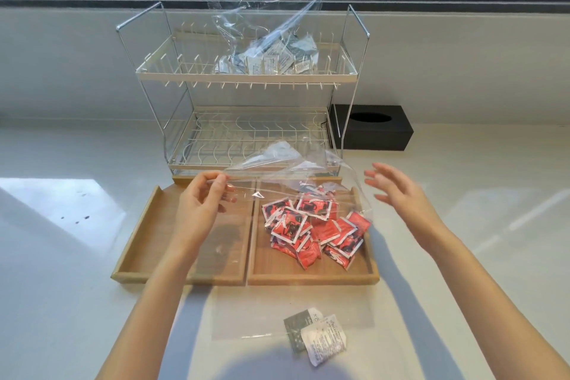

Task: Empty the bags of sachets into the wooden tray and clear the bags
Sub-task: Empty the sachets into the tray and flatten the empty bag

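Left hand [205, 200] pinching one edge of a clear, empty plastic bag [296, 163] above the wooden tray [246, 279]; right hand [398, 191] spread wide, holding nothing, just off the bag's other side. Red sachets [314, 228] heaped in the tray's right compartment, printing way too small to read. Left compartment bare. Two grey-and-white sachets [314, 335] loose on the counter [61, 287] nearer the body, text blurry.
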Tool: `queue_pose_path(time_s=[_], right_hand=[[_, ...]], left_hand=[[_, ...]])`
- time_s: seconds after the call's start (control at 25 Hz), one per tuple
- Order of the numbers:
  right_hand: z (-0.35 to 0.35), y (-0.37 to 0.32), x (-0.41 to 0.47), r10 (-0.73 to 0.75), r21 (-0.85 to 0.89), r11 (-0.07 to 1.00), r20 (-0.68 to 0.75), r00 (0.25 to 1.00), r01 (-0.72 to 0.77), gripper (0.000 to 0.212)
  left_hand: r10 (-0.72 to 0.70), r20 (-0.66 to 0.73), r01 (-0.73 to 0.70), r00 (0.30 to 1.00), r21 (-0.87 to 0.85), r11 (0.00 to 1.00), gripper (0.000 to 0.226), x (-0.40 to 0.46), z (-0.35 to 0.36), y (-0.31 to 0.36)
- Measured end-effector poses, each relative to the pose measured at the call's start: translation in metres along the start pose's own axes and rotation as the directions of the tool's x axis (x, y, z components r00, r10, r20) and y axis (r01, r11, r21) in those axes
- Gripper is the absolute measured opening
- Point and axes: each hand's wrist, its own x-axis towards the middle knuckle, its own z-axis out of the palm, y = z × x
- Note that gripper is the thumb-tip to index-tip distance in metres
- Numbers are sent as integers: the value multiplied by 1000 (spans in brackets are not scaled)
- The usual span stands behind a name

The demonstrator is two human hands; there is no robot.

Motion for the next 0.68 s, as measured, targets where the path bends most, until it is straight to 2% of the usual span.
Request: queue_pose_path(time_s=[0.08, 0.16, 0.2, 0.36, 0.48, 0.6, 0.68], right_hand=[[-2, -26, 14, -121, -32, 992, -19, 993, 120, 36], [0, -52, 29, -203, -66, 976, 62, 977, 207, 35], [3, -61, 36, -200, -87, 974, 126, 972, 211, 36], [20, -68, 57, -6, -130, 990, 368, 930, 58, 43], [25, -63, 62, 44, -151, 988, 482, 875, 33, 33], [22, -62, 58, -17, -127, 988, 504, 864, 93, 21], [21, -60, 55, -69, -40, 995, 418, 906, 95, 16]], left_hand=[[39, 34, -39, 999, 6, 999, 13, 0, 0, 3], [60, 45, -60, 997, -8, 998, 13, -1, 1, 5], [69, 45, -68, 997, -13, 998, 14, -1, 1, 6], [92, 58, -91, 994, -16, 996, 15, -3, -1, 9], [98, 53, -97, 994, -5, 995, 15, -5, -3, 10], [96, 51, -97, 994, 3, 995, 16, -6, -3, 9], [96, 25, -96, 995, -4, 995, 16, -6, -3, 7]])
